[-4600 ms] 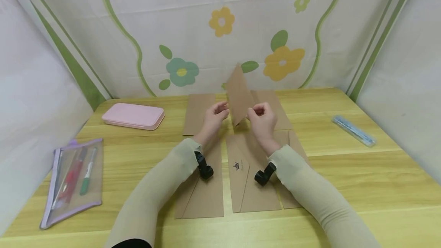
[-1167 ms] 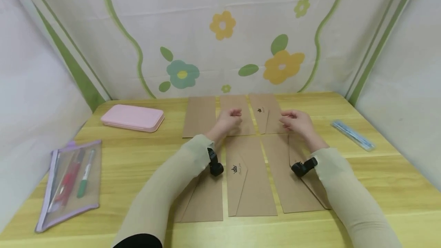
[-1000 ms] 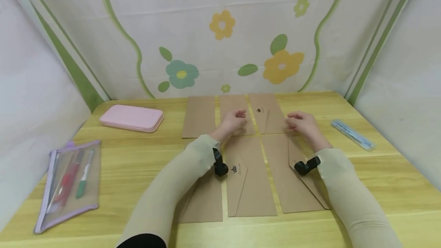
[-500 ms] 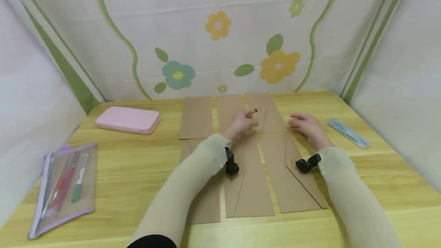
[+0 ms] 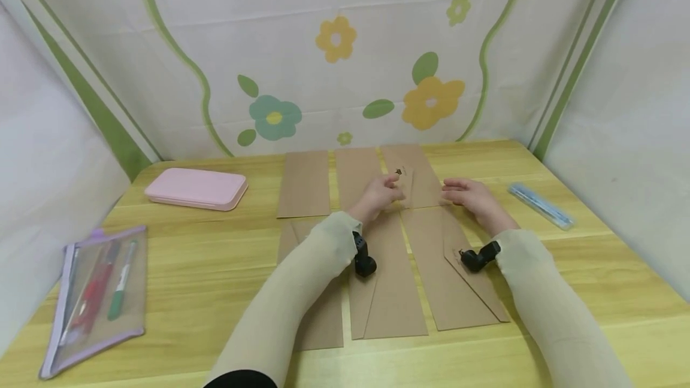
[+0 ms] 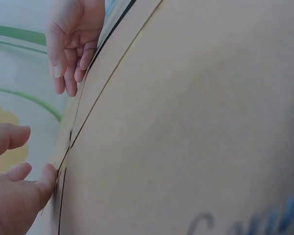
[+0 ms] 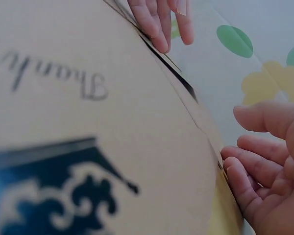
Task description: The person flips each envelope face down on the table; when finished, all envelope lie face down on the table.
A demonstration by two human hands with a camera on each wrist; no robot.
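Observation:
Several brown kraft envelopes lie flat on the table in two rows. My left hand (image 5: 379, 197) is at the left side of the back right envelope (image 5: 423, 178), beside its flap with a small crown print. At that envelope's right edge is my right hand (image 5: 474, 199), fingertips by the paper. Both hands have loosely bent fingers and hold nothing. In the left wrist view my left hand (image 6: 14, 191) has a fingertip at an envelope edge. The right wrist view shows my right hand (image 7: 269, 171) with fingertips at an edge. Forearms partly cover the front envelopes (image 5: 396, 298).
On the left are a pink case (image 5: 196, 188) and a mesh zip pouch (image 5: 132, 286) with pens inside. A slim clear pack with blue contents (image 5: 541, 205) lies at right. A flowered curtain (image 5: 215, 29) stands behind the table (image 5: 205, 268).
The envelope held upright 4.6 s ago now lies in the back row. My left hand has since moved right, from the back middle envelope to the back right one.

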